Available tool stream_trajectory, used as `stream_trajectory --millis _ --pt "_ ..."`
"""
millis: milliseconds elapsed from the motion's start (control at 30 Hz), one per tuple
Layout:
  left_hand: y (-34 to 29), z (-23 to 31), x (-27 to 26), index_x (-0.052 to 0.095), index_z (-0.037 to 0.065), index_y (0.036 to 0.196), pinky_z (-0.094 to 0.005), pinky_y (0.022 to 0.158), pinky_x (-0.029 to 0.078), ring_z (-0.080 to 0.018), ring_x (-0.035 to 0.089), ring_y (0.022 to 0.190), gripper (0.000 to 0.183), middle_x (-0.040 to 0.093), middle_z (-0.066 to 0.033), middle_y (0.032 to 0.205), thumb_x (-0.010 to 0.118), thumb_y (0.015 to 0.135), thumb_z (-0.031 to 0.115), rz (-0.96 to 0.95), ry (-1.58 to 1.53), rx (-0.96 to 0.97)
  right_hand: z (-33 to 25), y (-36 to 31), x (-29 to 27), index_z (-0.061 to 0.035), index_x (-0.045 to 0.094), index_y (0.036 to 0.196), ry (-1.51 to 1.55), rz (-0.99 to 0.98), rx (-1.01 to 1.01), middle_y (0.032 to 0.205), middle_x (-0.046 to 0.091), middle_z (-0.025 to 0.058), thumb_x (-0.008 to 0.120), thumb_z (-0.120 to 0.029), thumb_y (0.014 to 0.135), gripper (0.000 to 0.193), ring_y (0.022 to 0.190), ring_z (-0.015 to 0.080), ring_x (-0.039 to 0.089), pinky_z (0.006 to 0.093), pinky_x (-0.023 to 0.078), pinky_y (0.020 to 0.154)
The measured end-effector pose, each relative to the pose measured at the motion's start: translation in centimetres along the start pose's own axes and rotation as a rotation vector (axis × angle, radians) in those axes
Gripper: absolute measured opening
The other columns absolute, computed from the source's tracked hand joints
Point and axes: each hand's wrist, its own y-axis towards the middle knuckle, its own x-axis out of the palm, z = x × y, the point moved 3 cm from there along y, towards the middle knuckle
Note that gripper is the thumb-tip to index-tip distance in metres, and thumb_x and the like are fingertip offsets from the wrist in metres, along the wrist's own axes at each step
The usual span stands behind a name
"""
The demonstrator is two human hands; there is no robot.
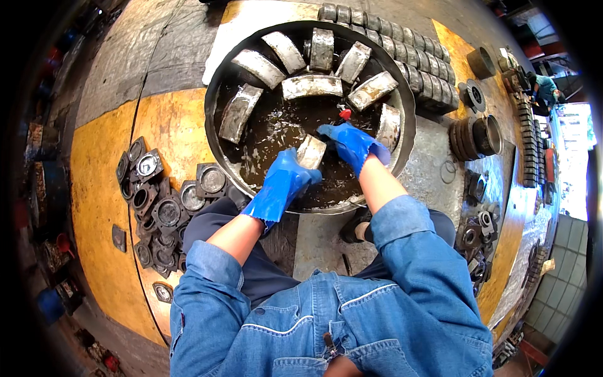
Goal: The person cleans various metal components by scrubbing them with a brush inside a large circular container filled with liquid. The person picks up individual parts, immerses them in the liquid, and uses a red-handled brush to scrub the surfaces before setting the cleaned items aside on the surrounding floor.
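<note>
A wide round metal tub (pixel 211 113) of dark, murky liquid sits in front of me. My left hand (pixel 282 182), in a blue rubber glove, grips a silvery metal block (pixel 311 152) above the liquid. Just to its right, my right hand (pixel 352 143) is in a matching glove, its fingers curled; anything inside them is hidden. A small red-topped object (pixel 345 114) shows just beyond the right fingers. Several curved metal blocks (pixel 312 87) line the tub's far and side walls, partly wet and stained.
Stacked rows of dark metal blocks (pixel 427 69) stand beyond the tub at right. Flat, square-flanged metal parts (pixel 168 212) are heaped at left. On the right are cylindrical rings (pixel 487 136) and more loose parts (pixel 470 236). Another person (pixel 544 88) is at the far right.
</note>
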Motion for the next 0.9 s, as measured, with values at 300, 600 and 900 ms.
stream_trajectory --millis 300,600,900 --pt "2.9 -1.2 2.7 0.071 -0.005 0.104 -0.0355 0.059 0.052 -0.0191 0.066 0.068 0.043 0.072 -0.0105 0.082 0.088 0.07 0.015 0.074 -0.138 0.065 1.5 -0.1 0.2 0.0042 0.069 0.127 -0.158 0.293 0.035 0.119 0.074 0.0252 0.065 -0.045 0.098 0.057 0.109 0.0345 0.071 0.0402 0.052 0.095" --pt "1.1 0.6 -0.5 0.071 -0.002 0.105 -0.0294 0.056 0.048 -0.0133 0.062 0.065 0.035 0.067 -0.0048 0.079 0.085 0.083 0.022 -0.087 -0.451 0.17 -2.6 -9.2 -3.8 -0.0056 0.076 0.119 0.534 0.155 -0.31 0.105 0.076 0.0049 0.072 -0.044 0.098 0.044 0.095 0.0148 0.065 0.0319 0.049 0.088" --pt "3.6 -2.6 -5.5 0.076 -0.001 0.107 -0.0328 0.065 0.054 -0.0178 0.067 0.074 0.028 0.073 -0.0074 0.087 0.076 0.086 0.017 0.03 -0.399 0.105 -3.6 -3.0 1.7 -0.0057 0.076 0.109 0.208 0.19 -0.186 0.095 0.074 0.0052 0.071 -0.042 0.096 0.039 0.086 0.014 0.065 0.0319 0.05 0.079"
